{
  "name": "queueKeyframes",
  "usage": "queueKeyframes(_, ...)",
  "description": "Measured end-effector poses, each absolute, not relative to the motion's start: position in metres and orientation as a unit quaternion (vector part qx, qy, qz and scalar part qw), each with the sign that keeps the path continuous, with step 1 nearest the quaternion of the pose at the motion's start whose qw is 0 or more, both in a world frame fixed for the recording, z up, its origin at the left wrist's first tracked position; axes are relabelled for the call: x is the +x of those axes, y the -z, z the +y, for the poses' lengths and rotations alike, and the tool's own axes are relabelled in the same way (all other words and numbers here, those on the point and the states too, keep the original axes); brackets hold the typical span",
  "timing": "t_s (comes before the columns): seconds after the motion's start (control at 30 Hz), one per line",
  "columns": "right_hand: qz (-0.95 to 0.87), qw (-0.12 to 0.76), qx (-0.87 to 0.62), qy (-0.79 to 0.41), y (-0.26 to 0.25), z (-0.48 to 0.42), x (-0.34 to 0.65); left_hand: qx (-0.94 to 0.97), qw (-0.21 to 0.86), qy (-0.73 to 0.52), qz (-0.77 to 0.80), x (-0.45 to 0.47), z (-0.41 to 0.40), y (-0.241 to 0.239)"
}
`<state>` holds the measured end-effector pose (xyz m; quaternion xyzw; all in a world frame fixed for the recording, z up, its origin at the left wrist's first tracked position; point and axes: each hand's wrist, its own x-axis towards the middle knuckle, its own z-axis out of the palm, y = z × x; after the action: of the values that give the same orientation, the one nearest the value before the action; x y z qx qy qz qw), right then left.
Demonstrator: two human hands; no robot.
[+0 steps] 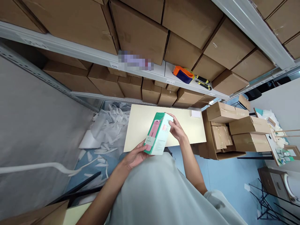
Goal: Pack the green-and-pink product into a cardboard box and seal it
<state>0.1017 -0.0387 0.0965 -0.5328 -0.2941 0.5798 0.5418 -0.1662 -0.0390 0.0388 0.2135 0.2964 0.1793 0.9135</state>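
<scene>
Between my two hands is a green and white product box (157, 134) with a picture of a pink bottle on its front. It tilts a little to the right, above the near edge of a cream table (187, 131). My left hand (136, 153) grips its lower left corner, thumb on the front face. Up at the top right corner, my right hand (176, 127) is closed on the box, thumb on the white side panel. The fingers behind the box are partly hidden.
Shelves of cardboard boxes (142, 32) stand ahead. An orange and blue tape dispenser (183, 74) and box cutters (203, 83) lie on a shelf. More cartons (249, 125) are stacked at right. White scraps (110, 125) cover the floor at left. A white card (195, 114) lies on the table.
</scene>
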Motion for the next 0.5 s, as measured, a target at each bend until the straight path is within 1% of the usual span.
queueKeyframes(0.1,-0.278,0.554,-0.542,-0.568,-0.097,-0.037,0.101,0.238,0.907,-0.166,0.305,-0.164,-0.037,-0.04)
queueKeyframes(0.3,-0.245,0.552,-0.62,-0.501,-0.093,-0.034,0.104,0.365,0.815,-0.205,0.4,-0.157,-0.025,-0.046)
queueKeyframes(0.5,-0.247,0.542,-0.651,-0.471,-0.088,-0.033,0.103,0.394,0.784,-0.213,0.43,-0.151,-0.024,-0.048)
